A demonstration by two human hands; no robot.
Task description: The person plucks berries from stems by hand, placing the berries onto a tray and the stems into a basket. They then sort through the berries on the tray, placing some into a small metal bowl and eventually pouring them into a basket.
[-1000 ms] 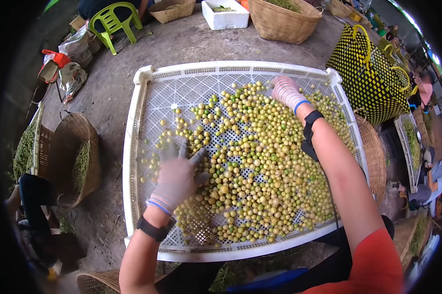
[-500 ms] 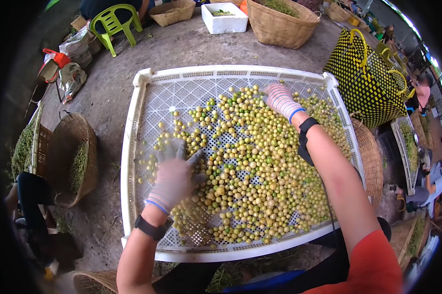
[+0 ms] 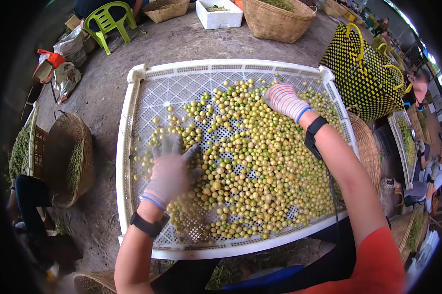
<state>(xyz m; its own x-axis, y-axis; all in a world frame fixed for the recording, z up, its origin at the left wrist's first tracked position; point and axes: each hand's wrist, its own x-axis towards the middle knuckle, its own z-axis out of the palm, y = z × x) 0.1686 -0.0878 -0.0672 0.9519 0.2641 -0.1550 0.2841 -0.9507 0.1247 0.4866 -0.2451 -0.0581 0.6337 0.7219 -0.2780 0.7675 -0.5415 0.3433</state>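
A white plastic mesh tray (image 3: pixel 155 90) lies before me with many small round yellow-green fruits (image 3: pixel 260 166) spread over its lattice floor. My left hand (image 3: pixel 171 174), in a thin pale glove with grey fingers, rests on the fruits at the tray's left side. Its fingers are spread and it holds nothing that I can see. Near the far right part of the tray, my right hand (image 3: pixel 282 99), in a pink-and-white striped glove, has its fingers curled down against the fruits. The fingertips are mostly hidden, so what is in them cannot be made out.
Beyond the tray stand a green plastic chair (image 3: pixel 108 22), a white foam box (image 3: pixel 213 18) and a wicker basket (image 3: pixel 277 24). A black-and-yellow woven bag (image 3: pixel 358 78) is close on the right. Another basket (image 3: pixel 84 161) stands at left. Other people sit around the edges.
My left hand has shifted slightly up, its fingers still spread. My right hand's fingers have curled in more over the fruits. The whole view has shifted slightly.
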